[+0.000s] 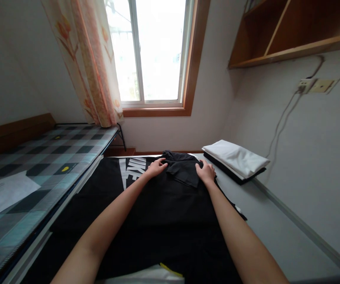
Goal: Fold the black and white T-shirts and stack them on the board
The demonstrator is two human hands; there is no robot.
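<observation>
A black shirt (pixel 170 209) with large white NIKE lettering and a white stripe lies spread over the white table in front of me. At its far end, a dark grey section of cloth (pixel 184 171) is bunched and partly folded over. My left hand (pixel 157 167) pinches the left edge of this section, thumb and fingers closed on the fabric. On its right edge, my right hand (pixel 206 172) also has its fingers closed on the cloth. The fingertips of both hands are partly hidden by the fabric.
A folded white cloth (pixel 235 157) rests on a folded black one (pixel 241 179) at the table's right edge. To the left is a checked bed (pixel 78 150) with a paper sheet (pixel 7 193). A wooden shelf (pixel 294 51) hangs above right; cables (pixel 281 118) run down the wall.
</observation>
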